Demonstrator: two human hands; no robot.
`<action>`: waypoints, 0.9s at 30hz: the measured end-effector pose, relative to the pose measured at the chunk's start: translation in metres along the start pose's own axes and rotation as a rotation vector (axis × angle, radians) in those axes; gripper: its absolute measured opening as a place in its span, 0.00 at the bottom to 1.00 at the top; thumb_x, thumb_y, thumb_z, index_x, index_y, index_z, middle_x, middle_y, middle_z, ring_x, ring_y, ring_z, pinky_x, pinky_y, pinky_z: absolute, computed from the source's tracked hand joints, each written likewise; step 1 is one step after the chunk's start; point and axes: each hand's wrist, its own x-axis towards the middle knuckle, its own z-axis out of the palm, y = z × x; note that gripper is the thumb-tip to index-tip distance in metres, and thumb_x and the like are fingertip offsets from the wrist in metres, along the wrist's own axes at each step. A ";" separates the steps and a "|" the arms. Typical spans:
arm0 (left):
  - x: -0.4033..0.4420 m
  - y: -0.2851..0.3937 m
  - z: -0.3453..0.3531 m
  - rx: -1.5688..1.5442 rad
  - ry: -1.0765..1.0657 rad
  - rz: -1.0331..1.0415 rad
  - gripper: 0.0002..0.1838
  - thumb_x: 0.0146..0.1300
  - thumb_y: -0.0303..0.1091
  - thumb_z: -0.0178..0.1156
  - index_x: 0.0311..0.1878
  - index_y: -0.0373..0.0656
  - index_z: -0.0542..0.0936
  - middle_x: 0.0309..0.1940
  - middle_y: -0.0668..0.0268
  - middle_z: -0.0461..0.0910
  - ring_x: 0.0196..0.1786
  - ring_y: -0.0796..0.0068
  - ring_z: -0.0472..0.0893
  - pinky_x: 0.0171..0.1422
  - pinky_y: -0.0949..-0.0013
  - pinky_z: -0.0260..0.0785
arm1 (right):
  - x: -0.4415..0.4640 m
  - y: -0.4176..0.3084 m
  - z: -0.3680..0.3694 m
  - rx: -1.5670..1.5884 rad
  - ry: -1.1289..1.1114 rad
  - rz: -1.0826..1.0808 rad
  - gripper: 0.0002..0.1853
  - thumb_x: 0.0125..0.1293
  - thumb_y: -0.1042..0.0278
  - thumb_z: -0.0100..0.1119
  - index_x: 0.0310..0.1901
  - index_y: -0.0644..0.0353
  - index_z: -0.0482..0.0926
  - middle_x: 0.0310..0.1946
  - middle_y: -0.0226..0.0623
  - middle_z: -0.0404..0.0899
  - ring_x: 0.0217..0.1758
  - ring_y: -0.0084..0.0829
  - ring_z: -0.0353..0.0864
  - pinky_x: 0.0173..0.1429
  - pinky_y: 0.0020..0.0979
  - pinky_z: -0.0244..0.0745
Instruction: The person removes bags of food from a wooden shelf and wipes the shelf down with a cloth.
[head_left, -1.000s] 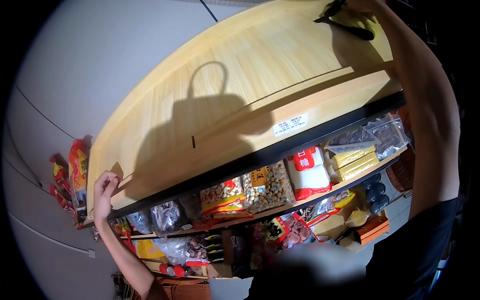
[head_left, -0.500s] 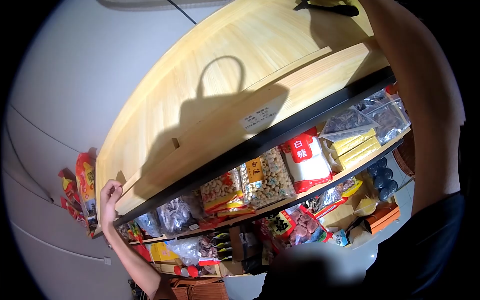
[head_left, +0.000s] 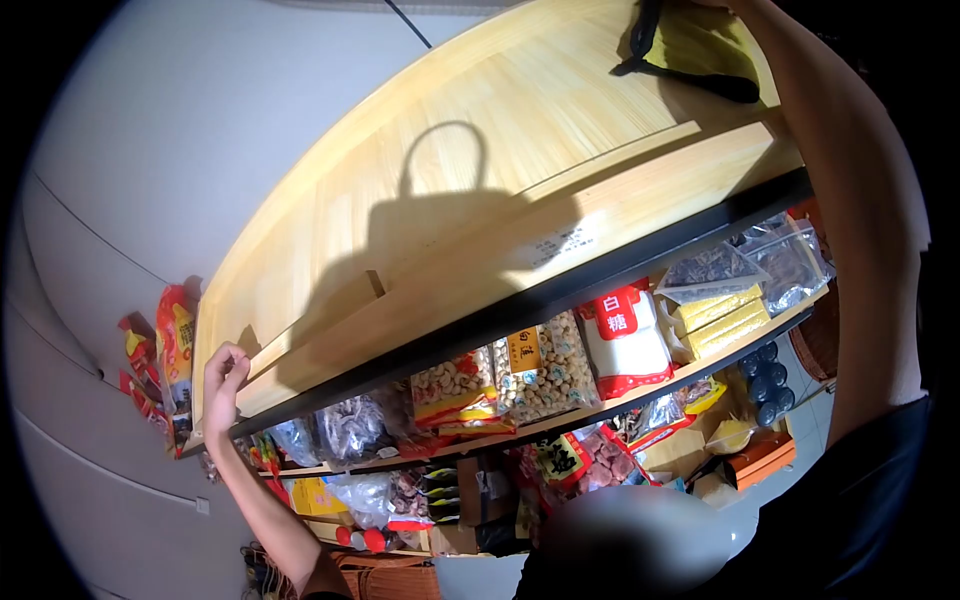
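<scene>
The pale wooden shelf top (head_left: 560,80) slopes across the view, with a raised front board (head_left: 460,285) and a dark strip beneath it. My left hand (head_left: 226,385) is at the left end of that board, its fingers curled over the corner. At the upper right, my right arm reaches to the far end of the shelf top. A yellow-green cloth with black edging (head_left: 700,45) lies there, beside my right hand, which is almost wholly cut off by the frame's top; its fingers are hidden. A faint printed label sits on the front board, in strong glare.
Below the board, shelves hold a white sugar bag (head_left: 628,340), bagged nuts (head_left: 545,370), yellow packs (head_left: 725,320) and a red meat-like packet (head_left: 600,460). Red and yellow snack bags (head_left: 172,345) hang at the left end. Woven baskets (head_left: 385,578) stand low down.
The shelf has shifted slightly right and down in view. More of the yellow-green cloth shows at the upper right, where only its dark edge was visible. My left hand stays at the board's corner.
</scene>
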 end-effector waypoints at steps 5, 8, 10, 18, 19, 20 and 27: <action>-0.001 0.000 0.002 -0.033 0.014 -0.003 0.08 0.67 0.31 0.57 0.32 0.43 0.69 0.25 0.77 0.62 0.30 0.87 0.62 0.35 0.78 0.52 | 0.007 0.000 0.000 0.015 -0.011 0.003 0.20 0.62 0.55 0.62 0.52 0.57 0.84 0.55 0.35 0.82 0.55 0.35 0.79 0.57 0.34 0.75; 0.000 0.000 0.000 -0.004 0.019 -0.003 0.07 0.66 0.30 0.56 0.32 0.43 0.69 0.26 0.77 0.62 0.31 0.86 0.62 0.35 0.77 0.53 | 0.014 0.002 0.000 0.034 -0.013 0.013 0.20 0.62 0.55 0.62 0.52 0.57 0.83 0.55 0.35 0.82 0.54 0.34 0.79 0.57 0.33 0.75; -0.001 0.001 0.001 0.013 0.019 -0.004 0.04 0.64 0.27 0.54 0.32 0.42 0.70 0.26 0.76 0.63 0.31 0.85 0.62 0.36 0.77 0.54 | 0.019 0.004 0.002 0.071 -0.017 0.019 0.20 0.62 0.55 0.62 0.52 0.57 0.83 0.55 0.35 0.82 0.54 0.33 0.79 0.57 0.33 0.75; 0.002 -0.010 -0.004 -0.029 0.015 0.025 0.02 0.57 0.23 0.50 0.33 0.39 0.71 0.25 0.75 0.65 0.29 0.84 0.64 0.34 0.76 0.56 | -0.067 -0.047 -0.023 0.912 -0.528 -0.079 0.14 0.64 0.56 0.60 0.45 0.53 0.84 0.35 0.26 0.82 0.36 0.19 0.77 0.38 0.23 0.71; 0.003 -0.010 -0.004 -0.028 0.009 0.024 0.02 0.57 0.22 0.50 0.33 0.39 0.71 0.25 0.74 0.66 0.29 0.85 0.64 0.34 0.77 0.56 | -0.077 -0.056 -0.027 0.818 -0.518 -0.080 0.13 0.65 0.55 0.59 0.44 0.52 0.85 0.28 0.25 0.80 0.28 0.15 0.74 0.32 0.20 0.66; 0.003 -0.010 -0.005 -0.028 0.001 0.023 0.02 0.56 0.22 0.50 0.32 0.39 0.71 0.24 0.74 0.66 0.28 0.85 0.64 0.33 0.77 0.55 | -0.072 -0.053 -0.026 0.799 -0.505 -0.077 0.12 0.65 0.54 0.58 0.40 0.51 0.84 0.28 0.26 0.81 0.28 0.15 0.74 0.32 0.22 0.67; 0.002 -0.009 -0.002 -0.065 0.033 0.034 0.02 0.56 0.22 0.50 0.32 0.40 0.72 0.23 0.75 0.65 0.27 0.85 0.63 0.32 0.77 0.55 | 0.028 0.025 0.020 0.355 0.017 0.056 0.12 0.68 0.71 0.46 0.43 0.59 0.81 0.11 0.30 0.68 0.08 0.29 0.64 0.13 0.41 0.60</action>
